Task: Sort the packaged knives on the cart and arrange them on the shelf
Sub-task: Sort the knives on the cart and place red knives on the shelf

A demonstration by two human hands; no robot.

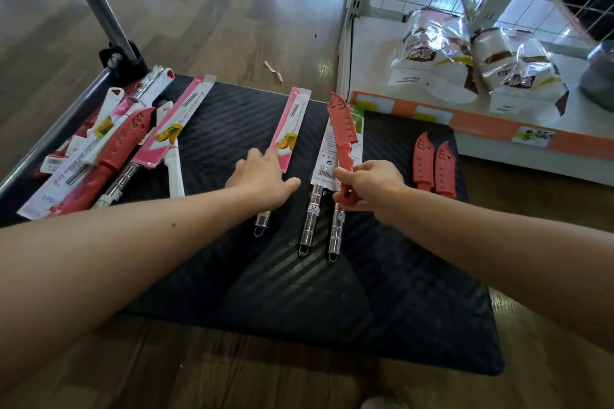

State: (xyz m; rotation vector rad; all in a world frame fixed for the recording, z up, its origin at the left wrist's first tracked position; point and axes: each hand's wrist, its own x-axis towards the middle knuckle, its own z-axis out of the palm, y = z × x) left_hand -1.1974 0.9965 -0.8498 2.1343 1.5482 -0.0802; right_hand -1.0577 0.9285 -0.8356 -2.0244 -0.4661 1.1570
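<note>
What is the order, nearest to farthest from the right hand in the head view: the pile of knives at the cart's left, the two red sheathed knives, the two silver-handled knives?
1. Two silver-handled knives: directly under the right hand, which grips a red knife.
2. Two red sheathed knives: just right of it, on the cart.
3. Pile of knives: cart's far left.

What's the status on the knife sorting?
Left hand flat on pink pack. Right hand grips red knife above two steel-handled ones. Unsorted pile at cart's left. Nothing in the way seen.
</note>
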